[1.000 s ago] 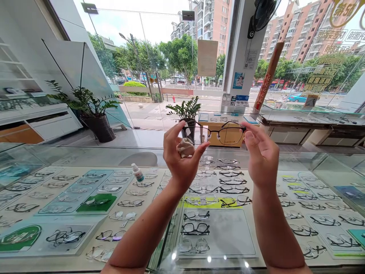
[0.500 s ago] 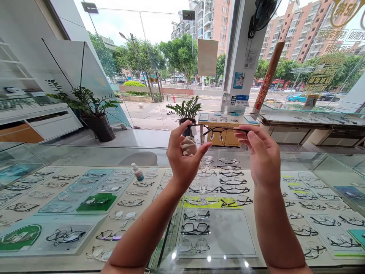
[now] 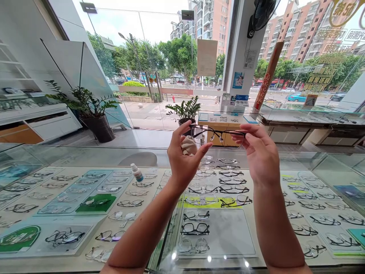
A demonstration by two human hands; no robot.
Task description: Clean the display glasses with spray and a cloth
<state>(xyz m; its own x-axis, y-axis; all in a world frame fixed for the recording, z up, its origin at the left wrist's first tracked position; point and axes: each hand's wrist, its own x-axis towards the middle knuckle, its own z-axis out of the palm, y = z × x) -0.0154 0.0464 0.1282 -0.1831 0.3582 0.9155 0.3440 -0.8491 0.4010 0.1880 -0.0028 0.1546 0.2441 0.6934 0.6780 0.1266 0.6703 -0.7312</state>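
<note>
Both hands hold up a pair of eyeglasses (image 3: 218, 133) with a thin dark frame and clear lenses, above the far part of the glass counter. My left hand (image 3: 184, 161) grips the left end of the frame near the hinge, its thumb stretched out below the lens. A bunched beige cloth (image 3: 188, 145) is tucked in the same palm. At the opposite end, my right hand (image 3: 264, 161) pinches the frame's right side between thumb and fingers. One temple shows behind the left lens; the other is largely hidden by the right hand.
Rows of eyeglasses lie inside the glass display counter (image 3: 222, 236) below my arms. A small white spray bottle (image 3: 137, 173) stands on the counter to the left. Beyond are two potted plants (image 3: 98, 127), another display case (image 3: 308, 114) and glass doors facing a street.
The eyeglasses have turned slightly, and their right end has come a little left and lower. My right hand has shifted slightly left with it; my left hand is nearly still.
</note>
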